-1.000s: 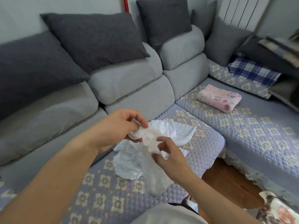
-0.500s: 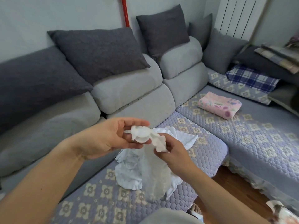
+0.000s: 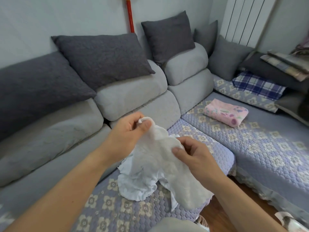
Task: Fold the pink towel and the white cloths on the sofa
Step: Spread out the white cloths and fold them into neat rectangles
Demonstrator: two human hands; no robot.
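A white terry cloth [image 3: 160, 158] hangs in the air over the sofa seat. My left hand [image 3: 128, 133] pinches its top corner between thumb and fingers. My right hand [image 3: 192, 156] pinches the cloth's upper edge a little lower and to the right. Under the hanging cloth a second, thinner white cloth [image 3: 135, 185] lies crumpled on the purple quilted seat cover [image 3: 107, 208]. The pink towel [image 3: 225, 113] with a flower print lies folded on the right section of the sofa, well beyond my hands.
Dark grey pillows [image 3: 103, 57] lean on the grey sofa back [image 3: 133, 97]. A blue plaid cushion [image 3: 257, 84] and stacked bedding [image 3: 287, 64] fill the far right corner. Wooden floor [image 3: 225, 213] shows in the gap between the seat sections. A red pole [image 3: 130, 14] stands against the wall.
My hands have drawn apart along the cloth's edge, left hand up and left, right hand to the right. The bunched cloth now hangs spread wider between them.
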